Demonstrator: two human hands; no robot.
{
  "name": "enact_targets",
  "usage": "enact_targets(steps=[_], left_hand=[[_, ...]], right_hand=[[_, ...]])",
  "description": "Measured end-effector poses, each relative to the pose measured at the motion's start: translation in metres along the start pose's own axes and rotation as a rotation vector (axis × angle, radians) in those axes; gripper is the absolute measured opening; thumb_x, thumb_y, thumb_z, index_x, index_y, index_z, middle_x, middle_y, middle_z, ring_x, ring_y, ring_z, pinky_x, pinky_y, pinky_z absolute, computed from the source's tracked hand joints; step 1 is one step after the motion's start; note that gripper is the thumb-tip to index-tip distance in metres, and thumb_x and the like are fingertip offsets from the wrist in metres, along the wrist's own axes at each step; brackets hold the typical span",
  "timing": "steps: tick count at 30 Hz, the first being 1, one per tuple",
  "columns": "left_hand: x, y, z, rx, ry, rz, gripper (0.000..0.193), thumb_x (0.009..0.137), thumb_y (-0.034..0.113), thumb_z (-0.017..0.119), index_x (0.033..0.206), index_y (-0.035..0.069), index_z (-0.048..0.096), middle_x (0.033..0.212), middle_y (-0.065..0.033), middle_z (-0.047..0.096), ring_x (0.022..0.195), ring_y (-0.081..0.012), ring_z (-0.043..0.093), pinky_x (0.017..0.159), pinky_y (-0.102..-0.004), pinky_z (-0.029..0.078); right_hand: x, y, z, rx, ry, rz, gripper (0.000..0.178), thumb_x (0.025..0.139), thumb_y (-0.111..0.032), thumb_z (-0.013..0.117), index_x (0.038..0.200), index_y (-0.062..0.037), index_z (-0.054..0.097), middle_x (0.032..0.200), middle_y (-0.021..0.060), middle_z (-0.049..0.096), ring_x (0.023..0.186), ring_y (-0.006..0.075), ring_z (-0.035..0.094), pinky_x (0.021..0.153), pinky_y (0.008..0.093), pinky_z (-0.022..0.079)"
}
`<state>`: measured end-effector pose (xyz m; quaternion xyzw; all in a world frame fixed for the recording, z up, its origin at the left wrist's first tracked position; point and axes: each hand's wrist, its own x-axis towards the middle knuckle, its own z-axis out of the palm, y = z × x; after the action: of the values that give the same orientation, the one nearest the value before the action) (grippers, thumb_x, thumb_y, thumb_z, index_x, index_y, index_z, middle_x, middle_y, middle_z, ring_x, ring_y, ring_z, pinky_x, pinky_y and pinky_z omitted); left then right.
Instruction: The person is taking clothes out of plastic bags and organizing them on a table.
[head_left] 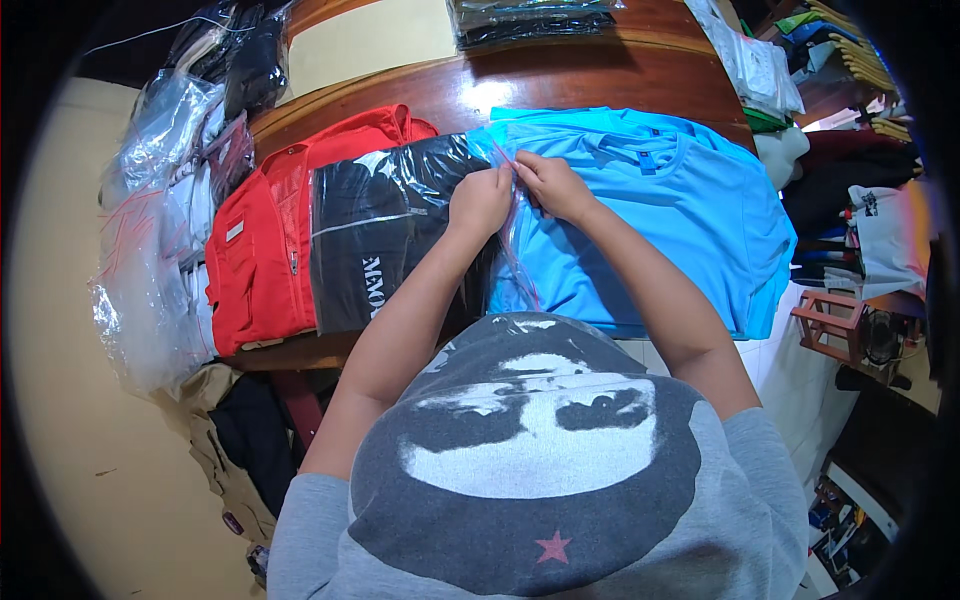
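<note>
A clear plastic zip bag (400,235) with a folded black garment inside lies on the table, its open-end edge with a red line toward the right. My left hand (480,203) is closed on that edge near its far end. Right beside it, my right hand (552,185) pinches the same edge, thumb and fingers together. Light blue T-shirts (660,220) are spread flat under and right of the bag's edge. A red garment with a zipper (262,255) lies partly beneath the bag on the left.
Clear plastic bags (150,290) with red lines are heaped at the table's left end. Further packed garments (535,25) lie at the far edge of the wooden table (400,95). On the right stand a small reddish wooden stool (828,322) and yellow hangers (862,60).
</note>
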<state>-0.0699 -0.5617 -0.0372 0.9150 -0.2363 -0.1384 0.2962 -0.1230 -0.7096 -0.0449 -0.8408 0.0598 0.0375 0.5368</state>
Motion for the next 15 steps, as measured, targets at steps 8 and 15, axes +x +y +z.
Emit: enact_targets(steps=[8, 15], left_hand=[[0.0, -0.0015, -0.0004, 0.0, -0.005, 0.0, 0.051, 0.096, 0.036, 0.034, 0.083, -0.001, 0.067, 0.088, -0.0269, 0.064, 0.085, -0.045, 0.063, 0.078, -0.0532, 0.048], [0.0004, -0.0008, -0.0009, -0.011, -0.01, 0.0, 0.052, 0.096, 0.036, 0.034, 0.083, -0.002, 0.067, 0.088, -0.0277, 0.064, 0.084, -0.0454, 0.063, 0.079, -0.0535, 0.048]], right_hand=[[0.0005, 0.0012, 0.0013, 0.009, -0.006, 0.031, 0.025, 0.1, -0.028, 0.043, 0.094, -0.0074, 0.056, 0.06, 0.0128, 0.06, 0.047, 0.0258, 0.06, 0.044, 0.0365, 0.048], [0.0002, 0.0038, 0.0023, 0.008, 0.01, 0.026, 0.025, 0.1, -0.027, 0.043, 0.093, -0.0071, 0.055, 0.059, 0.0126, 0.059, 0.046, 0.0253, 0.06, 0.044, 0.0373, 0.048]])
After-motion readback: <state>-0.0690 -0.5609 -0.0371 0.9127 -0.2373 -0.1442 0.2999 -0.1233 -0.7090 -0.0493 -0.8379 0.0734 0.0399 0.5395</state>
